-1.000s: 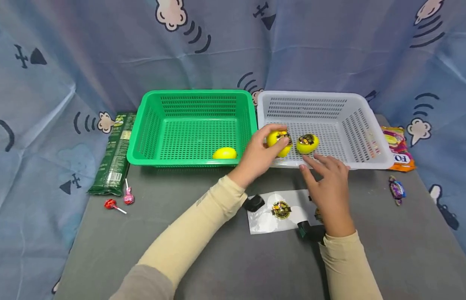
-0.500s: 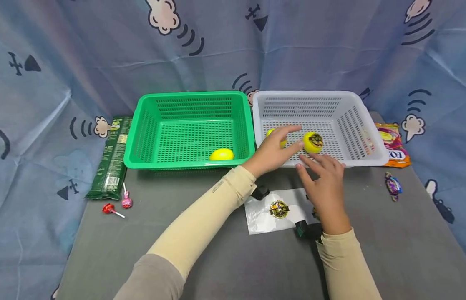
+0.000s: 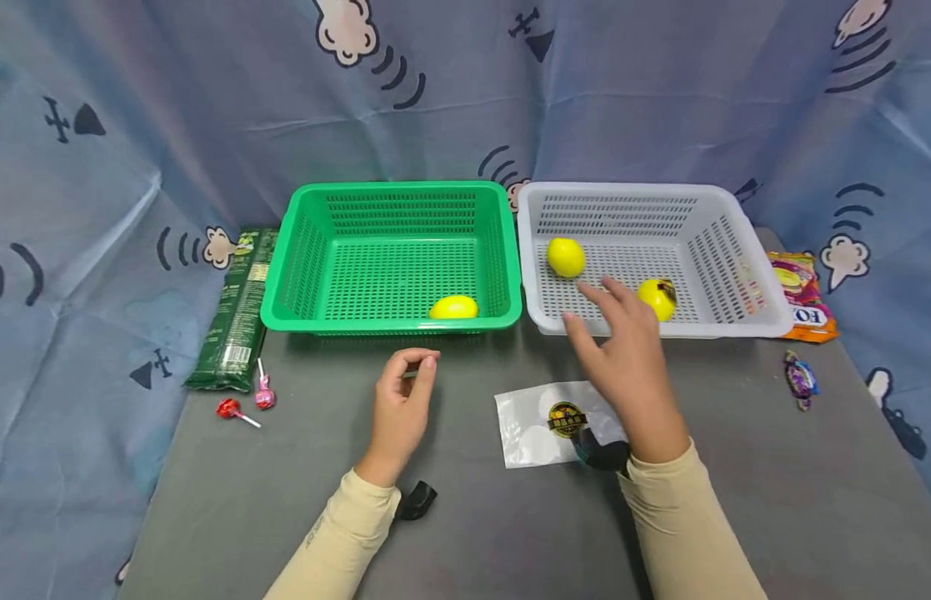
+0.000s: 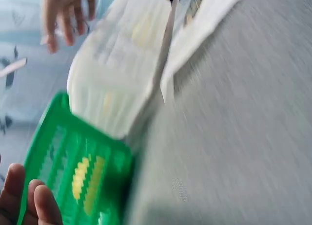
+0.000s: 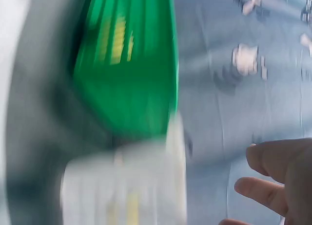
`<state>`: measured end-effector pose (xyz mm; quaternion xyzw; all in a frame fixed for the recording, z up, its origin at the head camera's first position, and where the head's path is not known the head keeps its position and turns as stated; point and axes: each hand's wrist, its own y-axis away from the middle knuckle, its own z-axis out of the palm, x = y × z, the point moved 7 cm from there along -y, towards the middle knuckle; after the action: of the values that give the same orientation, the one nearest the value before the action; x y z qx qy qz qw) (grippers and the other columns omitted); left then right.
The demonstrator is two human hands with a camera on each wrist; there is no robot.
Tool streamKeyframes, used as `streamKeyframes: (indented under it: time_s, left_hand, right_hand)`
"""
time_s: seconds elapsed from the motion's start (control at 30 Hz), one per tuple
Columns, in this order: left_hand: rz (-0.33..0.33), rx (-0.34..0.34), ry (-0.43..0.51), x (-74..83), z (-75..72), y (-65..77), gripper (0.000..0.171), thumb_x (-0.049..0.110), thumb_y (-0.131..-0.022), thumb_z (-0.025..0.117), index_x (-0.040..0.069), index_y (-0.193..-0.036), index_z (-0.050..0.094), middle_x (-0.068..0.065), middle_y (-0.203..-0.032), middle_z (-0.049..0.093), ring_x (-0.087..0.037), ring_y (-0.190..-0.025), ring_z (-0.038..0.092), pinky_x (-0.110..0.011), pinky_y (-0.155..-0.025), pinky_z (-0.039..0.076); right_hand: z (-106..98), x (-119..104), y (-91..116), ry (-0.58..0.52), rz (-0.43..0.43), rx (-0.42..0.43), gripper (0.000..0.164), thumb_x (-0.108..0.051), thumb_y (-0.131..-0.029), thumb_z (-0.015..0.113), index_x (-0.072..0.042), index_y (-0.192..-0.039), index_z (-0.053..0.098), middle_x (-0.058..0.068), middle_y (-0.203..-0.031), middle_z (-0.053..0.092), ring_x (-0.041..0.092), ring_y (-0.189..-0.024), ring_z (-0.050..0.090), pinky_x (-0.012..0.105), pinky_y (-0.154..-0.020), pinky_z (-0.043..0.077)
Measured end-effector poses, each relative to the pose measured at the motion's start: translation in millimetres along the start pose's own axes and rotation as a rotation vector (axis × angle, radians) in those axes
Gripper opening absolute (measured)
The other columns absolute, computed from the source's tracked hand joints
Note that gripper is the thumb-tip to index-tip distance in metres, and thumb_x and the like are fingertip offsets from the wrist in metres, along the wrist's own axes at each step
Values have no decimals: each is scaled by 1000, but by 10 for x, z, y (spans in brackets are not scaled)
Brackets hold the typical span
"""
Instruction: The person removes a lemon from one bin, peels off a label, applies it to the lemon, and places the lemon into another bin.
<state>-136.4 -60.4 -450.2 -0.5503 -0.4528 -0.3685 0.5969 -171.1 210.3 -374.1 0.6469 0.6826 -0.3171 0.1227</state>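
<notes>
My left hand is over the table in front of the green basket, fingers loosely bent with nothing in them. A plain yellow lemon lies at the front right inside that basket. To the right, my right hand reaches over the front rim of the white basket, fingers spread and holding nothing. Two lemons rest in the white basket: one at the left, and one at the front with a dark sticker, just right of my right fingertips. Both wrist views are blurred.
A white sticker sheet with a black and gold sticker lies in front of the white basket. Left are a green packet, a red lollipop and a pink one. Right are an orange packet and a wrapped candy.
My left hand has let go of a lemon in the white basket and drawn back left over the table. The stickered lemon there has shifted right; my right hand has moved slightly left.
</notes>
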Motion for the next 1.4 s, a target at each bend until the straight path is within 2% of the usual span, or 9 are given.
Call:
streamKeyframes:
  time_s: [0.2,0.33,0.43,0.6,0.73,0.83,1.0,1.17,1.4]
  left_hand:
    - [136,114,-60,42,-270,-78,15,0,-105,59,-7,-112,71,-22,-116,68,-21,-110,60,-24,-86,48]
    - [236,87,-206,337,-365,-460,19,4,-104,60,-2,-114,74,-19,-128,67,-30,-122,56,-35,-90,45]
    - [194,-153,-364,585,-233,-964,24,10,-106,61,5,-124,76,-14,-137,65,-30,-130,54,-44,-98,45]
    - [-20,-803,-681,614,343,-1658,34,12,-107,61,19,-139,71,-3,-150,58,-24,-140,49,-46,-111,43]
    - [-265,-1235,-850,209,684,-1805,44,15,-106,65,28,-148,64,-9,-162,46,-28,-145,45,-46,-111,44]
    - [-439,-1387,-867,-108,732,-1771,52,17,-105,69,32,-153,58,-14,-165,40,-31,-140,52,-47,-110,46]
    - [-582,-1415,-806,-389,648,-1665,57,14,-101,74,32,-153,58,-15,-161,45,-29,-122,64,-41,-99,53]
    - [-573,-1349,-766,-433,626,-1655,56,10,-100,73,24,-152,58,-21,-154,49,-29,-107,69,-39,-91,58]
    - [-304,-1059,-691,-132,498,-1908,52,17,-99,74,17,-149,58,-19,-135,60,-30,-97,66,-43,-87,59]
  right_hand:
    - [630,-671,22,52,-111,-56,39,-29,-104,71,-11,-139,71,31,-160,40,54,-143,37,67,-110,41]
    - [814,-799,84,120,-89,-36,31,-25,-103,73,-7,-128,77,38,-156,40,54,-142,38,63,-111,42]
    - [803,-801,86,135,-86,7,26,-22,-101,76,-6,-120,80,39,-153,44,54,-139,41,61,-111,42]
    - [802,-786,66,140,-99,-11,26,-24,-101,76,-7,-120,81,37,-152,45,54,-138,43,60,-111,43]
    - [848,-782,76,139,-83,-39,25,-24,-101,76,-9,-121,81,36,-154,46,53,-138,43,59,-111,43]
    - [887,-806,88,142,-73,-58,25,-25,-102,75,-11,-121,81,34,-154,46,52,-139,42,58,-111,43]
    - [906,-859,80,145,-87,-60,25,-27,-102,75,-11,-121,81,34,-154,46,52,-139,42,58,-111,43]
    - [871,-848,59,146,-108,-37,24,-24,-101,76,-10,-119,82,36,-152,47,53,-136,44,58,-112,42]
    - [865,-813,35,149,-106,-43,24,-25,-102,74,-11,-120,82,36,-152,47,54,-137,43,59,-112,41]
